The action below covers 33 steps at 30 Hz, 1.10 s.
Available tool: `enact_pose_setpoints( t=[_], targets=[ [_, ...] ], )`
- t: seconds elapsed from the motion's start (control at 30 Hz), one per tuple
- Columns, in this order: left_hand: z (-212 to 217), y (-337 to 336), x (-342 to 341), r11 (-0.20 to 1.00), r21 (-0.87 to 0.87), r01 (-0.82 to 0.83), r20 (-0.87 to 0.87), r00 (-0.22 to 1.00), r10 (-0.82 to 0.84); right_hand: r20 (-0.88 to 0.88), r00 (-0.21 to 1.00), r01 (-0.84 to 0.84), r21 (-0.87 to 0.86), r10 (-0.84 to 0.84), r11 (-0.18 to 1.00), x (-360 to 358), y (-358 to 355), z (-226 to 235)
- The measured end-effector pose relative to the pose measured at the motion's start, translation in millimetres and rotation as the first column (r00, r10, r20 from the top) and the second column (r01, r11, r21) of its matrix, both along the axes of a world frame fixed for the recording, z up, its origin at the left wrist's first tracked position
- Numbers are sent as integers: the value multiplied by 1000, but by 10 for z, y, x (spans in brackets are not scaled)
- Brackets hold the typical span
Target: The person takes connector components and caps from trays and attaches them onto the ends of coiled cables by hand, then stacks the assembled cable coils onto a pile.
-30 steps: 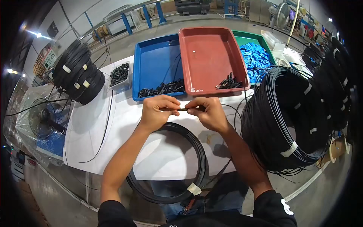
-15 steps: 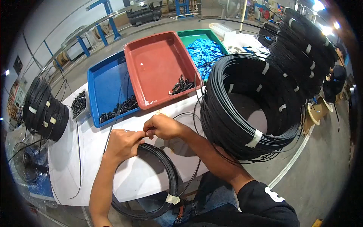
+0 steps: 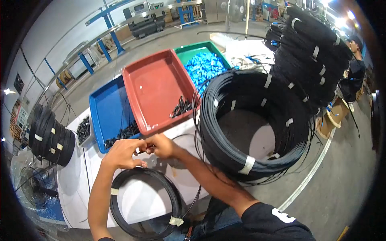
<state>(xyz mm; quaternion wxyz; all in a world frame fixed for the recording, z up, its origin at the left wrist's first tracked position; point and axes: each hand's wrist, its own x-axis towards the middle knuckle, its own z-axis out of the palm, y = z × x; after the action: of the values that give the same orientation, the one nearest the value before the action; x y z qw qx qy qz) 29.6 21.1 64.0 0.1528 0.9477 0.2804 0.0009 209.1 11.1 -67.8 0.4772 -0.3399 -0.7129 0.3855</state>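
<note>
Above the near part of a white table (image 3: 72, 193), the two hands meet at their fingertips. The left hand (image 3: 122, 154) makes a wide curve, thumb standing well apart from the forefinger, whose tip comes up against the other hand. The right hand (image 3: 160, 145) has its fingers curled in and pinched on a small dark piece (image 3: 138, 150), which pokes out toward the left palm. That piece looks thin and short, mostly hidden by the fingers, so its full shape cannot be told. Just below the hands lies one black cable coil (image 3: 175, 197), a neat round ring with two pale tape bands showing, its lower part reaching past the table edge.

Three trays stand beyond the hands: one blue (image 3: 106, 102), one red (image 3: 155, 86), one green (image 3: 193, 50). The blue and red trays each hold one heap of black bits; the green holds one heap of blue bits. One small tub (image 3: 84, 131) of black bits sits left of them.
</note>
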Motion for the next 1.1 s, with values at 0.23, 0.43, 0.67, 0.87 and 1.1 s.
enact_pose_setpoints(
  t=[0.23,0.43,0.67,0.87,1.1],
  targets=[
    [803,828,1423,952,306,27,73,996,-52,355,907,160,203,-225,966,-152,-181,47],
    [318,2294,3018,896,444,-11,210,973,-93,558,829,4,80,-48,997,-117,-296,395],
    [85,2330,3858,871,376,-316,107,949,298,417,894,149,64,-162,987,130,-134,-121],
    [64,2402,3860,862,245,-444,141,896,421,396,906,143,44,-149,989,216,-121,-205],
    [-52,2341,3956,805,235,-544,246,835,493,357,923,147,24,-145,989,219,-192,-271]
  ],
)
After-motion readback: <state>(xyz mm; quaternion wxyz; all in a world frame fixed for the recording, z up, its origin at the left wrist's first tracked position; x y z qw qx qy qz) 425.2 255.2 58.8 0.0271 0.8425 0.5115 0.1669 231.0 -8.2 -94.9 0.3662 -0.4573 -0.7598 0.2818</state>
